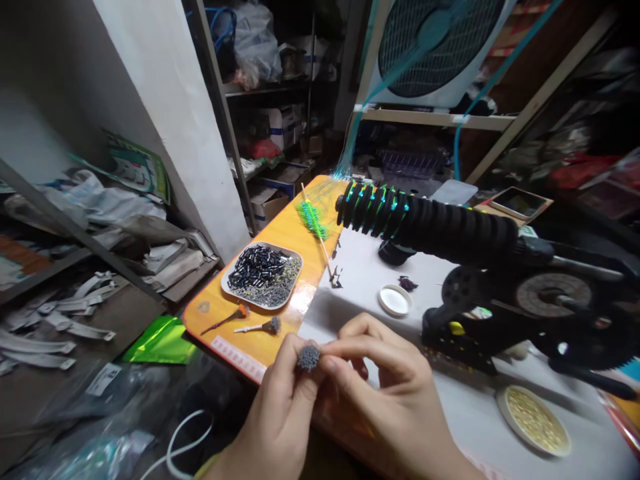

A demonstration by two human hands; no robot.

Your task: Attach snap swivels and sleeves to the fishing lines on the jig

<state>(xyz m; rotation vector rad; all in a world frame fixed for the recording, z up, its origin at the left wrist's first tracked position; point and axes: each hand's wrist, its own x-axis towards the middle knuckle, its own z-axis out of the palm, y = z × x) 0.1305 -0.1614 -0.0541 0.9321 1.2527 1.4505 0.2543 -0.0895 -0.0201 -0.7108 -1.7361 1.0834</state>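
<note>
Over the table [293, 325], a seemingly unfinished grey cluster [309, 359] is pinched by left hand [286, 407] and right hand [387, 380]; loose pieces [263, 268] are left.

Surroundings of the workplace. A pale pillar [160, 113] stands at left beside a dark metal shelving rack [219, 93]. A box fan [433, 30] rests on a light-coloured frame [430, 119] beyond the orange table [213, 310], whose surface bears a bright reflection; the rack's recesses lie in shadow.

1 head view, forward and down
</note>
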